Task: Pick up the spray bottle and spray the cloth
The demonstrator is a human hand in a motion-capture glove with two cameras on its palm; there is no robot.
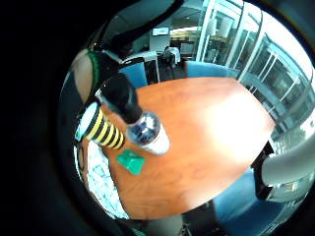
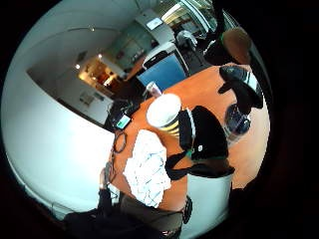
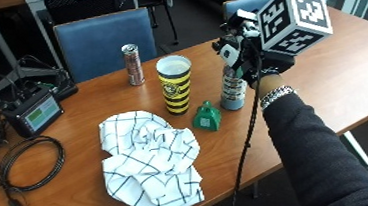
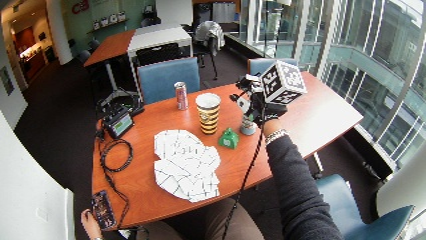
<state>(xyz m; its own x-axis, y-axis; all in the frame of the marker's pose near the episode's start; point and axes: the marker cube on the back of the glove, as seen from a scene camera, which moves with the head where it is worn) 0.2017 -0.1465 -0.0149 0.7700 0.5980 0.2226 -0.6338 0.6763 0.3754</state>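
Orange-brown wood forms the table (image 3: 341,64), on which the spray bottle (image 3: 233,89) is stood upright, just beside a small green object (image 3: 206,116) and near a yellow-and-black striped cup (image 3: 176,85). A round emblem is seen on the cup, but its writing cannot be read. A label is wrapped round the clear body of the spray bottle; its print is too small to be made out. A slim drinks can (image 3: 132,64) is placed behind the cup, toward a blue chair (image 3: 101,37); the lettering on it is likewise illegible. A small device with a green screen (image 3: 33,113) is set at the far edge of the table, with black cable (image 3: 22,162) coiled in front of it.

The white cloth with a dark grid pattern (image 3: 152,158) is spread in rumpled folds on the table in front of the cup, apart from the bottle.

The gloved right hand (image 3: 261,63) is held over the black spray head of the bottle, which is seen close under the palm in the little-finger-side view (image 1: 120,96). The hand is at the top of the bottle, but whether the fingers are closed round the head or only held beside it cannot be told, as they are hidden in the outside views and lie out of the palm views.
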